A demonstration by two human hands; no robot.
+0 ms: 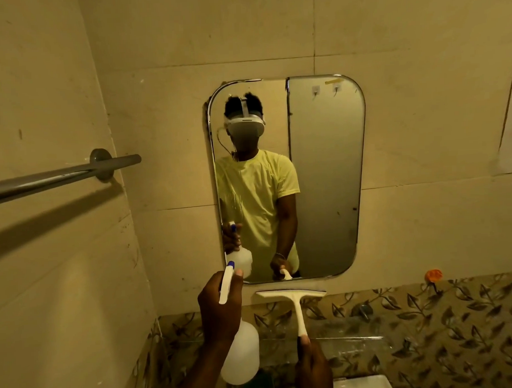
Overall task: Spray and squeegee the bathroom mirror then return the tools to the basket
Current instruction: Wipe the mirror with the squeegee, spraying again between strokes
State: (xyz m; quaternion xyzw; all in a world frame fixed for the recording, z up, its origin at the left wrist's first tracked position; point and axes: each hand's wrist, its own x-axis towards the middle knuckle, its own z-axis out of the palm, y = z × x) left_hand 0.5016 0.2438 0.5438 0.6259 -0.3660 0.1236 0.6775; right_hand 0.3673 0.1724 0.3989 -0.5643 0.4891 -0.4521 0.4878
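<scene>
The rounded bathroom mirror (326, 174) hangs on the beige tiled wall, straight ahead. My left hand (219, 308) grips a white spray bottle (240, 354) by its neck, with the blue-tipped nozzle aimed at the mirror's lower left corner. My right hand (311, 363) holds the handle of a white squeegee (293, 298). Its blade lies level against the wall just below the mirror's bottom edge. No basket is in view.
A metal towel rail (62, 174) juts out from the left wall at head height. A leaf-patterned tile band (427, 318) runs below the mirror, with an orange hook (433, 275) on the right. A white fixture edge (360, 384) shows at the bottom.
</scene>
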